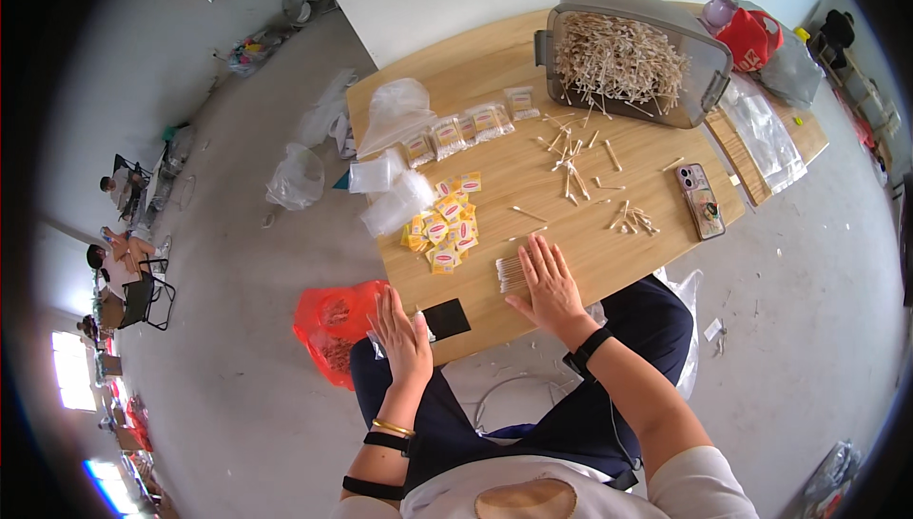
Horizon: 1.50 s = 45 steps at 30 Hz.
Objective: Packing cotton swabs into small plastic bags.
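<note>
My right hand (552, 291) lies flat on the wooden table (504, 310), its fingers stretched out beside a neat row of cotton swabs (511, 275); some swabs may be under the fingers. At the table's left front edge, my left hand (404, 343) is raised with fingers extended, next to a black flat pad (447, 319). A bit of clear plastic shows by that hand, and I cannot tell whether it touches it. Loose cotton swabs (571, 163) are scattered farther off, with a smaller cluster (634, 219) to the right.
A grey bin (709, 53) tipped toward me is full of swabs. Yellow and white cards (447, 224), filled packets (471, 131) and clear bags (395, 105) lie at the left. A phone (701, 201) rests at the right. Beside the table is a red bag (333, 329).
</note>
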Tool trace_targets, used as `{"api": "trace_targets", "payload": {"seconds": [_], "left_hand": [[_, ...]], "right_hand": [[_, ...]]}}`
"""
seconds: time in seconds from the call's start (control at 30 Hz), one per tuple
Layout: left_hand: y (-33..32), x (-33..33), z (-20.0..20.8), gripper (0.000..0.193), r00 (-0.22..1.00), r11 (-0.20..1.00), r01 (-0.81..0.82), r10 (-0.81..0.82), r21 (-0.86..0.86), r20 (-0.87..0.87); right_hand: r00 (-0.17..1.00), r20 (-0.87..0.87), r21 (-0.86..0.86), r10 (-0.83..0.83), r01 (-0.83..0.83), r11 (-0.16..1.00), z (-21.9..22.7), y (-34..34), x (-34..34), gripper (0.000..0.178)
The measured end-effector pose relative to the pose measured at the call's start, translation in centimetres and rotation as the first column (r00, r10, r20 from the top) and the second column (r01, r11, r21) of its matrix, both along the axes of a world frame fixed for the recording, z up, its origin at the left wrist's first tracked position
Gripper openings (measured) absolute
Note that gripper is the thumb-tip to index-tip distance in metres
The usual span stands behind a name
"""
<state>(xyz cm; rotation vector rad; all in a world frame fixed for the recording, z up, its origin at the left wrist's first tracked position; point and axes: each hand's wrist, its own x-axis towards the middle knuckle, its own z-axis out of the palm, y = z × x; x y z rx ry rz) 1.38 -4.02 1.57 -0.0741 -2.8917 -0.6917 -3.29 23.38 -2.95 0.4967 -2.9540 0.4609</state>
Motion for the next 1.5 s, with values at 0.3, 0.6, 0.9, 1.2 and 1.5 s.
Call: {"api": "trace_targets", "payload": {"seconds": [0.3,0.6,0.9,1.2,1.5], "left_hand": [[6.1,-1.3,-1.7,0.051,0.949,0.949,0.314,-0.314,-0.001,0.026],[6.4,-1.5,-3.8,0.051,0.946,0.946,0.323,-0.323,-0.030,0.029],[-3.6,-0.4,-3.4,0.059,0.968,0.981,-0.194,0.191,0.001,-0.161],[-5.7,0.1,-7.0,0.069,0.793,0.450,-0.610,0.343,0.653,0.504],[-5.6,-0.3,-11.3,0.057,0.732,0.177,-0.652,0.400,0.737,0.552]], "right_hand": [[0.995,-0.007,-0.048,0.095,-0.095,0.994,-0.5,-4.7,2.6,0.085],[0.997,-0.014,-0.097,0.078,-0.079,0.992,-0.5,-5.0,2.7,0.073],[0.997,0.014,0.009,0.080,-0.080,0.997,0.2,-4.8,2.9,0.095],[0.997,0.032,0.015,0.069,-0.069,0.997,-0.7,-8.7,3.5,0.087],[0.994,-0.005,0.026,0.106,-0.106,0.994,-0.5,-11.8,4.1,0.072]]}}
